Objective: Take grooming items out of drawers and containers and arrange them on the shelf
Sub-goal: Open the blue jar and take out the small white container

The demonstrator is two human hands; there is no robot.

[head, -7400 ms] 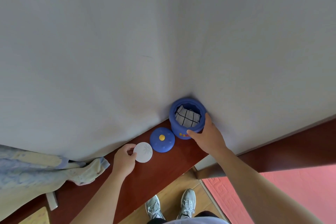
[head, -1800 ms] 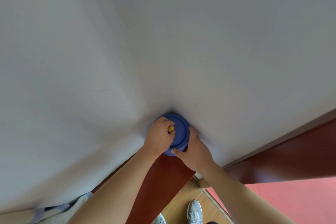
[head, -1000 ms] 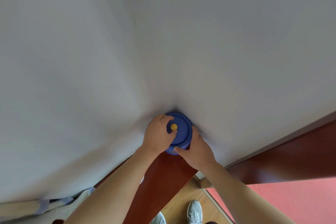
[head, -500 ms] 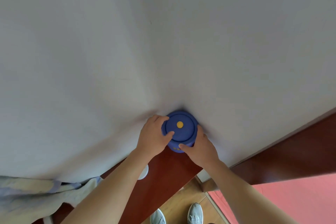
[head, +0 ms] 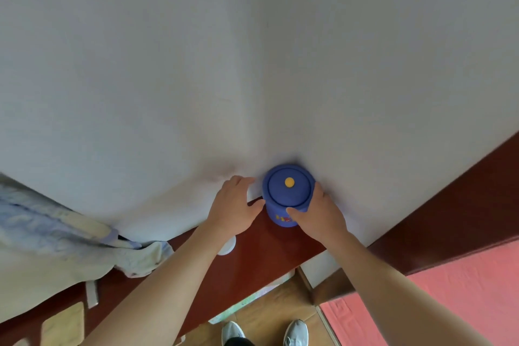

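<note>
Lidded blue jar [head: 276,215] sits in the shelf [head: 266,258] corner, white disc [head: 228,248] out.
The right hand [head: 318,215] grips it; the left hand [head: 233,209] is relaxed, empty.

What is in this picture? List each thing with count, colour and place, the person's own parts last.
blue jar: one, blue, shelf's corner
lid: one, blue with yellow knob, on the jar
round disc: one, white, shelf, partly under left forearm
cloth: one, pale blue and cream, draped at left
shelf: one, red-brown wood, under the jar
mat: one, pink, floor at right
shoes: two, grey-white, bottom edge
left hand: one, open, beside the jar
right hand: one, gripping the jar
</note>
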